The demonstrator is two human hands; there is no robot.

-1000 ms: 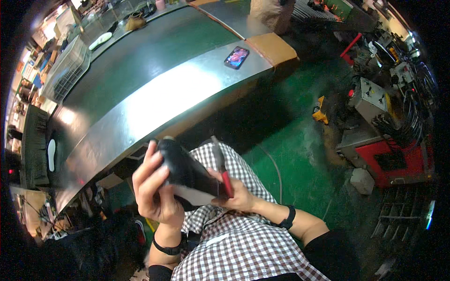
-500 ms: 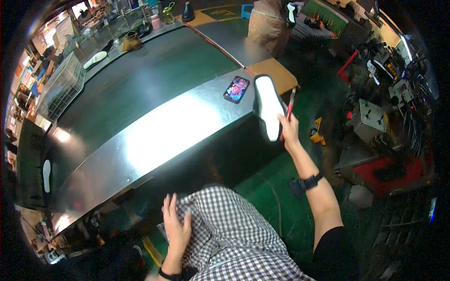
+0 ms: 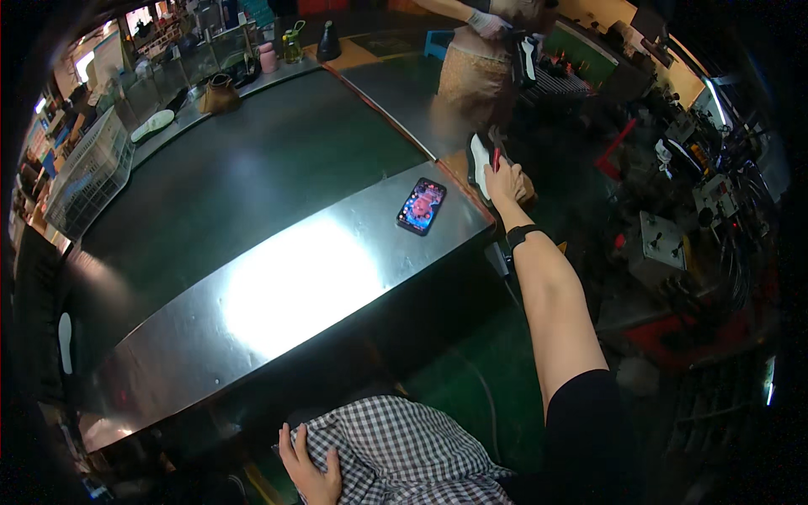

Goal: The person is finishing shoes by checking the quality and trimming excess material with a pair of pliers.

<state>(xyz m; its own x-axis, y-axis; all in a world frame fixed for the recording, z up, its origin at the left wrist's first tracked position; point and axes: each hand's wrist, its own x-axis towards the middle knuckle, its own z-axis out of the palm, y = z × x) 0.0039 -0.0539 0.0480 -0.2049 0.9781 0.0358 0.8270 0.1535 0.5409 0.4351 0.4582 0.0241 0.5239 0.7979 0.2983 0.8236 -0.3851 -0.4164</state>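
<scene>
My right hand (image 3: pixel 507 183) is stretched out past the table's right end, over a brown cardboard piece (image 3: pixel 457 162). Its fingers are closed on a dark shoe with a white sole (image 3: pixel 479 162), sole side facing up, and on a slim red-handled tool (image 3: pixel 497 158) whose tip I cannot make out. Whether the shoe rests on the cardboard is unclear. My left hand (image 3: pixel 313 471) lies on the checkered cloth (image 3: pixel 404 438) over my lap, fingers apart, holding nothing. A phone with a lit screen (image 3: pixel 422 206) lies on the metal table near my right forearm.
The metal table (image 3: pixel 168 337) fills the middle and left. A wire basket (image 3: pixel 91 178), a white sole piece (image 3: pixel 153 126) and a brown shoe (image 3: pixel 220 94) line its far side. Beyond the cardboard, a person with a gloved hand (image 3: pixel 488 23) has another white-soled shoe (image 3: pixel 528 61). A control box (image 3: pixel 661 240) stands right.
My right hand has reached farther away with the shoe and red-handled tool, from the table's front edge to the cardboard. My left hand has settled on the cloth. The view has shifted.
</scene>
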